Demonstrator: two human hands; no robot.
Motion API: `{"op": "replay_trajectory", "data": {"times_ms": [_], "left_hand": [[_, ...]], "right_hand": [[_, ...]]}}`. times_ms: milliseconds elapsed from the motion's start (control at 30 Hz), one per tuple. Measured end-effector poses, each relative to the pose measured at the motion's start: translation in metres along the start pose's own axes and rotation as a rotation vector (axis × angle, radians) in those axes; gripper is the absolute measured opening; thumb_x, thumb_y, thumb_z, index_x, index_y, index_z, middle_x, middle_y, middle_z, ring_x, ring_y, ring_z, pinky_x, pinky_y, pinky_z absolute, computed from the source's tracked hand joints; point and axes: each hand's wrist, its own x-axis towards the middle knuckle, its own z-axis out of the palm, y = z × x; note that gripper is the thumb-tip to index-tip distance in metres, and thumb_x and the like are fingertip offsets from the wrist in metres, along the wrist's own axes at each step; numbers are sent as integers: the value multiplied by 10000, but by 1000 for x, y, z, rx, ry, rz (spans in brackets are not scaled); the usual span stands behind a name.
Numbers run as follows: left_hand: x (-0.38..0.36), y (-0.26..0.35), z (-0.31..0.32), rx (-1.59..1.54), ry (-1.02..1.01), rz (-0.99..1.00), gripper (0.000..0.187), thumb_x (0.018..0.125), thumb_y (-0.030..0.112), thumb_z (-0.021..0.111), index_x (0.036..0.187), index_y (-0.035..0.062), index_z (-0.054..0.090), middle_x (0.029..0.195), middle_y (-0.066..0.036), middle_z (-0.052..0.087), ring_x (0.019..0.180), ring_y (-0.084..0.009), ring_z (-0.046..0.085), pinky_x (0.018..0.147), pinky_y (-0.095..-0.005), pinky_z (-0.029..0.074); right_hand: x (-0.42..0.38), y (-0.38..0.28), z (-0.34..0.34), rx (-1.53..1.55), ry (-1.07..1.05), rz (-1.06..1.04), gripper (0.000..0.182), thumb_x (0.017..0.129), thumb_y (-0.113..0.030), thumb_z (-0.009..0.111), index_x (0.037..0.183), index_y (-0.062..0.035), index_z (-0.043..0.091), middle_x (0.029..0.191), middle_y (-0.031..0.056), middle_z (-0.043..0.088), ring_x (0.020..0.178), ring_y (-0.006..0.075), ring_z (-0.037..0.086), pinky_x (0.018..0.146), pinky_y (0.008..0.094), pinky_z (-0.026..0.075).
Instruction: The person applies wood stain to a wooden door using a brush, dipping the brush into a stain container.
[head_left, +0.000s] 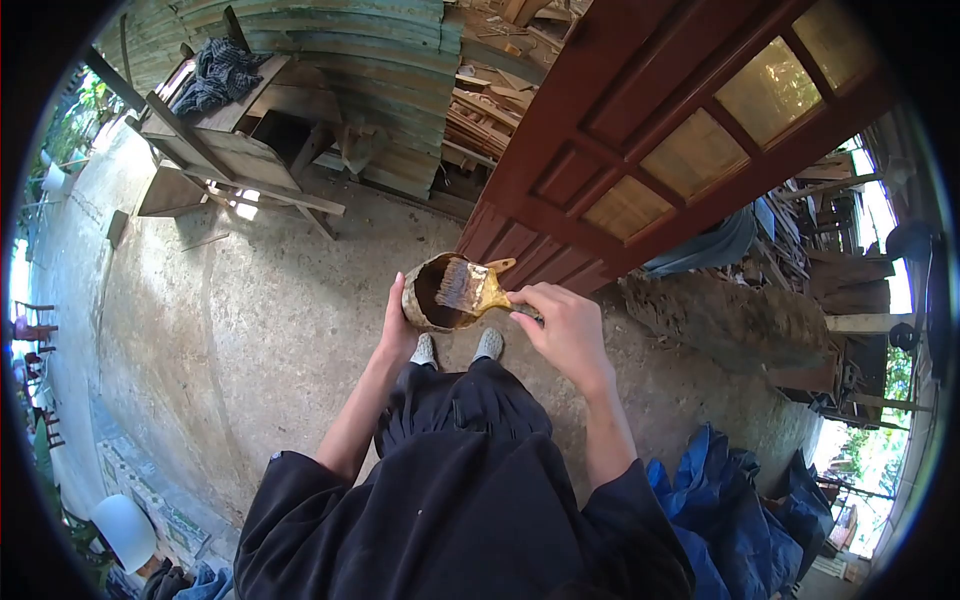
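Note:
A round can (412,300) with a dark inside is held up at the middle of the view, my left hand (399,318) wrapped round its left side. My right hand (553,322) grips the yellow handle of a wide paintbrush (480,287). The brush's greyish bristles lie over the can's opening. Behind the brush, near the can's right rim, the light end of a second handle (502,265) sticks out. Just beyond the can stands a dark red panelled door (560,170) with glass panes, leaning up to the right.
A wooden workbench (250,160) with a dark cloth stands at the upper left, by a corrugated metal wall (390,90). Scrap wood (490,115) is piled behind the door. A rough log (730,325) lies right, and blue tarpaulin (730,510) at the lower right.

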Motion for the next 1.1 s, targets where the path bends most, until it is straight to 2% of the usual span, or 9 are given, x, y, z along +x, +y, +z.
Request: {"op": "replay_trajectory", "data": {"times_ms": [67, 300, 367, 633, 767, 867, 967, 1033, 1100], "left_hand": [[-1, 5, 1, 35, 23, -12, 720, 1105, 637, 396, 1528, 75, 548, 1493, -95, 637, 1384, -245, 598, 1191, -442, 447], [0, 8, 1, 31, -42, -12, 728, 1104, 643, 390, 1534, 73, 539, 1490, -101, 637, 1368, -255, 610, 1179, -438, 464], [5, 9, -4, 73, -49, -25, 706, 1083, 678, 396, 1512, 150, 583, 1471, -55, 652, 1360, -253, 607, 1126, -518, 483], [14, 7, 2, 131, -65, 10, 709, 1091, 659, 401, 1491, 104, 589, 1450, -75, 666, 1339, -243, 630, 1149, -456, 481], [14, 1, -1, 38, -32, -64, 738, 1083, 678, 392, 1486, 93, 592, 1465, -85, 656, 1336, -252, 634, 1161, -447, 469], [11, 0, 2, 42, -53, -32, 735, 1088, 676, 348, 1533, 124, 545, 1453, -101, 654, 1312, -293, 648, 1010, -518, 578], [6, -1, 11, -76, -11, 55, 689, 1107, 630, 299, 1554, 148, 505, 1485, -119, 613, 1258, -328, 680, 821, -549, 664], [-5, -2, 17, 183, 38, 253, 682, 1097, 623, 326, 1551, 146, 504, 1481, -125, 613, 1249, -330, 687, 746, -525, 671], [-10, -5, 10, 186, 66, 265, 696, 1095, 638, 338, 1553, 141, 507, 1486, -120, 610, 1271, -331, 669, 809, -534, 655]], "right_hand": [[-1, -2, 3, -5, 118, -73, 206, 821, -130, 839, 1015, -104, 776, 1009, 27, 768, 943, 253, 735, 781, 375, 568], [-5, -5, 8, 5, 181, -45, 199, 818, -128, 836, 1008, -115, 778, 1006, 11, 767, 935, 238, 733, 783, 370, 575], [-4, -1, 11, -68, 98, -95, 170, 837, -148, 807, 1004, -139, 779, 942, -13, 726, 896, 205, 707, 776, 370, 567], [17, -8, 34, -176, 27, -175, 200, 826, -156, 815, 1017, -116, 770, 961, 7, 733, 921, 233, 711, 797, 368, 579], [18, -1, 23, 12, 84, -139, 193, 845, -158, 816, 1024, -111, 762, 964, 26, 740, 909, 250, 724, 780, 382, 579], [15, 21, 22, 146, 114, -83, 206, 840, -166, 826, 1020, -99, 752, 966, 29, 744, 909, 266, 728, 764, 395, 574], [13, 47, 25, 172, 9, -65, 279, 870, -160, 820, 1128, -88, 742, 1026, 58, 758, 950, 275, 738, 797, 388, 577], [10, 63, 33, 485, 94, 72, 343, 933, -191, 787, 1262, -128, 713, 1134, 69, 755, 1035, 270, 742, 840, 381, 589], [8, 100, 52, 542, 107, 33, 392, 994, -180, 742, 1362, -85, 647, 1199, 125, 741, 1075, 280, 742, 871, 362, 583]]}}
